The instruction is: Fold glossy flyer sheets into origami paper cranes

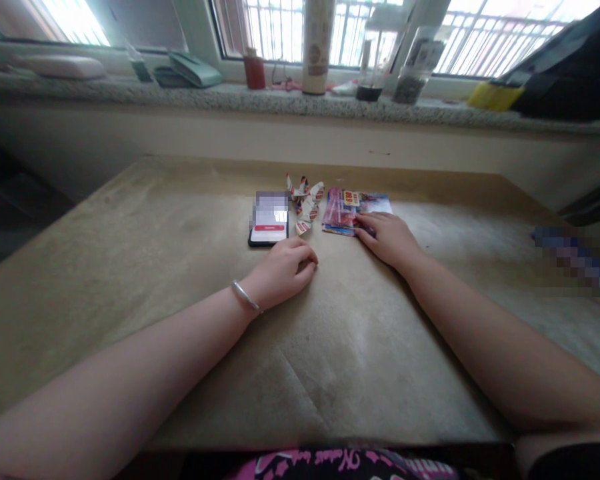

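My left hand rests on the table, its fingers loosely curled in and nothing visible in them. A silver bangle circles that wrist. Just beyond the fingers lies a smartphone with a lit screen, partly blurred out. Crumpled, torn wrapper strips in white and red sit to the right of the phone. My right hand lies over the near right corner of a small stack of colourful, glossy packets. Its fingers stretch across the top packet, with the thumb apart at the near edge.
A tan cover lies over the table. At the far right is a blurred-out long item. Behind the table, a speckled stone sill carries a tall bottle, a red jar, clear containers and a dark bag.
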